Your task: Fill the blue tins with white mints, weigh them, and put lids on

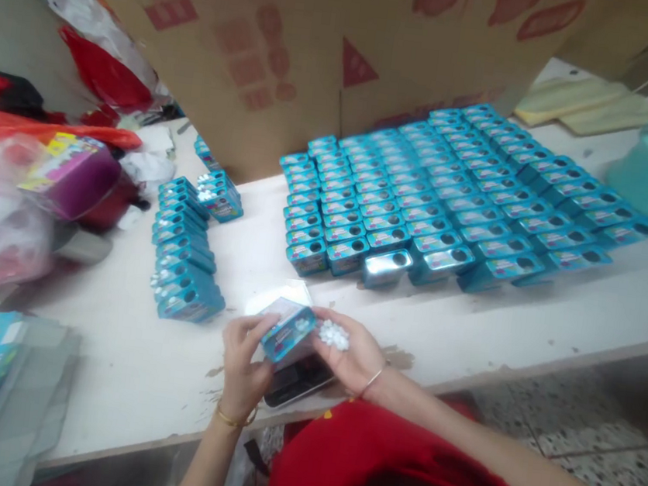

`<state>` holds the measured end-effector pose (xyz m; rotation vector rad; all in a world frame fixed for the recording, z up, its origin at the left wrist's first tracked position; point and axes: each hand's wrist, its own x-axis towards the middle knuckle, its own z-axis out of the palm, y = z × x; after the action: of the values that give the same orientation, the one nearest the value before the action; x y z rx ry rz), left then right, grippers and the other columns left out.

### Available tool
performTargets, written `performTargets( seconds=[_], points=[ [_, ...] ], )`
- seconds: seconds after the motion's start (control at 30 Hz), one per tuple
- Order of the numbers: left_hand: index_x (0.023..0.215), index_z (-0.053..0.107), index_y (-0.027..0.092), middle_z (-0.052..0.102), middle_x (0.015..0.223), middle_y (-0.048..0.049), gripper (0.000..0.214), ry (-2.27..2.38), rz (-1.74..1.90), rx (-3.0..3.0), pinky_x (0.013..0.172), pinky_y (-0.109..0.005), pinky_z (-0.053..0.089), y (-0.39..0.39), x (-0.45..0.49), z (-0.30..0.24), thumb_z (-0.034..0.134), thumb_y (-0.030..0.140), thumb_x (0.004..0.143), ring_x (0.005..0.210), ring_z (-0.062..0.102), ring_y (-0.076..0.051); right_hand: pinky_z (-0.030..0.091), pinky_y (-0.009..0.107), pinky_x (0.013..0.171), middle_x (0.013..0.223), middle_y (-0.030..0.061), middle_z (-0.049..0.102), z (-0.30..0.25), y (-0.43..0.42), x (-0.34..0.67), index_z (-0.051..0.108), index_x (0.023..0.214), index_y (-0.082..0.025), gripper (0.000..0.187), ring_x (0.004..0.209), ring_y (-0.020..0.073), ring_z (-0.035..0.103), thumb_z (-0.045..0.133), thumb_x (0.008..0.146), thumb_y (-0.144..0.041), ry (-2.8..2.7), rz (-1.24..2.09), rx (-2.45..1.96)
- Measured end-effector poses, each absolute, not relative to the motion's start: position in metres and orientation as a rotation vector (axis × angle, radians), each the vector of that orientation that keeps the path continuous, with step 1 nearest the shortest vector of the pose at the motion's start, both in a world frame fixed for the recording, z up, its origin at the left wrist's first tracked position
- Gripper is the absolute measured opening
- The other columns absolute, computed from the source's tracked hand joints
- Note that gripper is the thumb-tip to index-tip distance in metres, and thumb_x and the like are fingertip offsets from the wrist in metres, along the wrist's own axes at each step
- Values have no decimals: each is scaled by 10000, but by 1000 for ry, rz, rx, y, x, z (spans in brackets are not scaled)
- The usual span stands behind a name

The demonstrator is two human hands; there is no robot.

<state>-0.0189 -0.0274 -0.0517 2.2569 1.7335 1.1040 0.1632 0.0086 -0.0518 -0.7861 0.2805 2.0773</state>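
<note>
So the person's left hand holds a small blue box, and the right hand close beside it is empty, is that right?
Not quite: the right hand is not empty. The head view shows a small pile of white pellets in it. The left hand does hold a small blue box, with the right hand close beside it.

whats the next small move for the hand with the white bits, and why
Probably tip the right hand slightly, easing its small white pellets toward the blue rectangular box. The pellets lie loose in the cupped palm, the left hand grips the box right beside it, and a few white pieces show at the box's end nearest that palm.
</note>
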Motion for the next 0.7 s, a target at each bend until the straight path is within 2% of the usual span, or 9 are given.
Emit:
performTargets(
  seconds=[0.23, 0.4, 0.5, 0.6, 0.7],
  points=[
    [1081, 538, 211, 598, 1024, -52, 299, 1665, 1141, 1751, 867, -358, 472, -22, -31, -71, 609, 222, 791, 956, 579, -200, 575, 271, 800, 862, 132, 715, -49, 3, 180, 642, 880, -69, 114, 911, 206, 689, 545, 831, -102, 220, 2112, -900],
    [1086, 528, 195, 613, 1024, -62, 353, 1737, 1119, 1672, 880, -365, 475, -23, -35, -80, 638, 336, 781, 964, 593, -211, 567, 286, 833, 887, 142, 715, -54, -4, 191, 636, 900, -76, 117, 955, 218, 679, 550, 830, -112, 213, 2137, -907],
    [1184, 478, 194, 587, 1119, -96, 485, 1813, 1139, 1754, 905, -393, 455, -28, -37, -70, 658, 368, 768, 1044, 566, -236, 560, 293, 849, 923, 147, 714, -58, -8, 198, 634, 926, -80, 134, 978, 220, 671, 546, 841, -134, 180, 2151, -882],
    [1259, 418, 212, 539, 1191, -122, 624, 1976, 1357, 1953, 895, -411, 444, -42, -26, -50, 711, 328, 721, 1105, 518, -264, 552, 302, 866, 974, 140, 711, -59, -14, 203, 628, 963, -95, 160, 1027, 214, 650, 524, 865, -167, 159, 2171, -878],
    [1220, 455, 230, 577, 1067, -90, 480, 1742, 1249, 2223, 830, -348, 479, -58, 7, -34, 647, 228, 779, 988, 557, -210, 547, 293, 865, 991, 138, 709, -56, -19, 208, 629, 977, -92, 197, 1004, 198, 660, 480, 891, -187, 163, 2195, -900]
  ],
)
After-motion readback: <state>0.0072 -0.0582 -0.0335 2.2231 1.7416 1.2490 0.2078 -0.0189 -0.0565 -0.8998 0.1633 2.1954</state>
